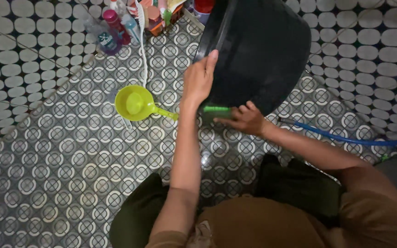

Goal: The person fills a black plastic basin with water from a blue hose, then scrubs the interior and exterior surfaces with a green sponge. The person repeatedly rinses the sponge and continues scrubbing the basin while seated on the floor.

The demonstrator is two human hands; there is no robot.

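My knees, in dark trousers (138,216), sit nearest as I crouch. My left hand (199,79) clamps the rim of the black plastic basin (258,50), tipping it on edge so its wall faces me. My right hand (246,119) closes on a green brush (217,109) against the wall. The patterned tile floor (60,165) bears a yellow-green dipper (136,103), a blue hose (345,137) and bottles (116,27).
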